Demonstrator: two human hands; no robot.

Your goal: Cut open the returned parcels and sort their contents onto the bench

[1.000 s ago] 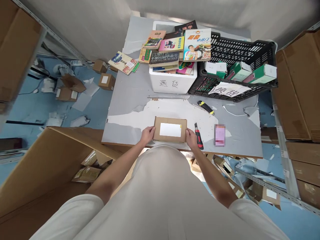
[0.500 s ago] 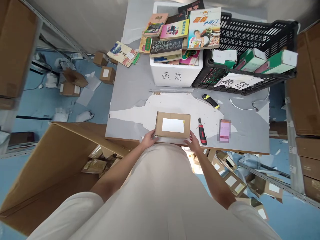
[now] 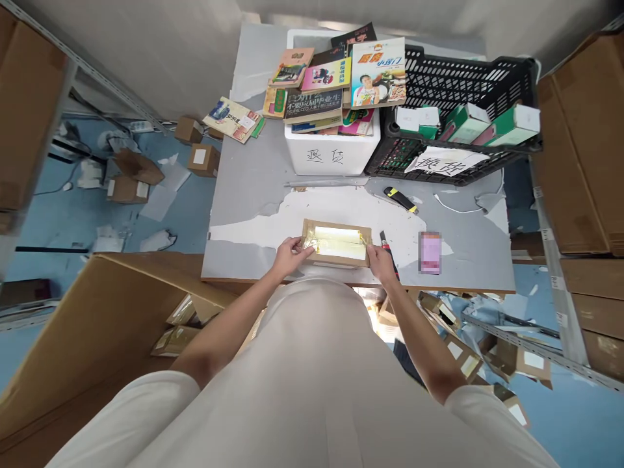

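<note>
A small cardboard box (image 3: 336, 261) sits at the table's front edge, close to my body. Its upward face carries a white label and shiny clear tape. My left hand (image 3: 291, 255) grips the left end, thumb on top. At the right end my right hand (image 3: 380, 261) holds the box with its fingers closed round the edge. Partly behind my right hand lies a red and black box cutter (image 3: 385, 243), its blade pointing away from me. Farther back lies a yellow and black utility knife (image 3: 400, 199).
A white foam box (image 3: 336, 156) heaped with books and a black plastic crate (image 3: 390, 156) with green-white boxes stand at the back of the table (image 3: 244, 188). A pink blurred item (image 3: 430, 252) lies right. A large open carton (image 3: 97, 325) stands at the left.
The box has been turned so that a taped, shiny face shows on top. My hands have moved slightly up its ends, the right one now partly covering the box cutter. The view has shifted.
</note>
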